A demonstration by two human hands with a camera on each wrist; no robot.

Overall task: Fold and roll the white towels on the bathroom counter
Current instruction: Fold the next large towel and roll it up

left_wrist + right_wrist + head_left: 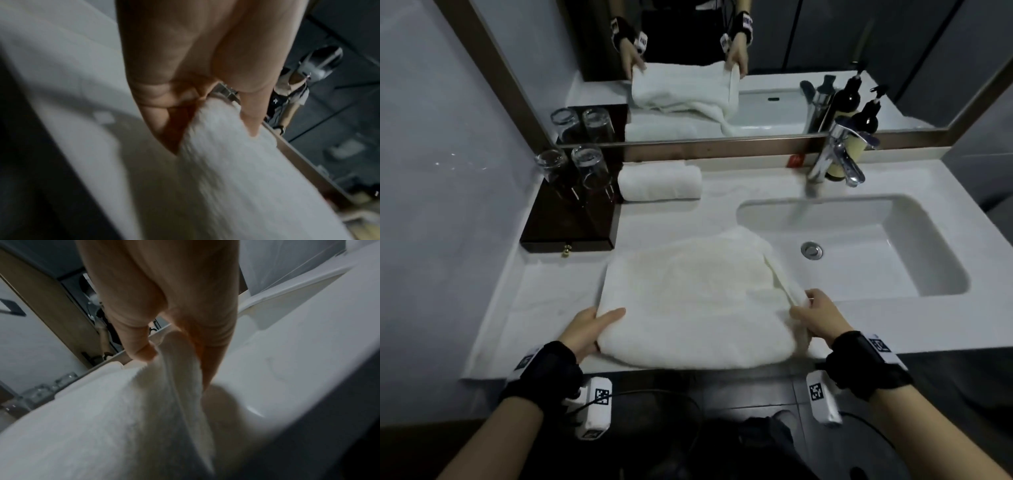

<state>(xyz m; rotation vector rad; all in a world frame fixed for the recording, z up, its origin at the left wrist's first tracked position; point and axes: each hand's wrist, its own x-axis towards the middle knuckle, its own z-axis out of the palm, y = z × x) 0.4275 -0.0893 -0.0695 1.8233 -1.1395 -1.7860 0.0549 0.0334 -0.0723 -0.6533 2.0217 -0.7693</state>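
A folded white towel (695,301) lies flat on the white counter (544,301), its far right corner reaching the sink's rim. My left hand (594,327) grips the towel's near left corner, thumb on top and fingers under the edge; in the left wrist view the left hand (205,116) pinches the towel (236,162). My right hand (813,313) holds the near right edge, and in the right wrist view the right hand (170,356) pinches a bunched fold of the towel (123,410). A rolled white towel (659,181) lies at the back by the mirror.
A dark wooden tray (571,226) with two upturned glasses (570,168) stands at the back left. The sink basin (859,240) with its chrome faucet (835,154) fills the right side. Dark pump bottles (868,113) show in the mirror behind the faucet.
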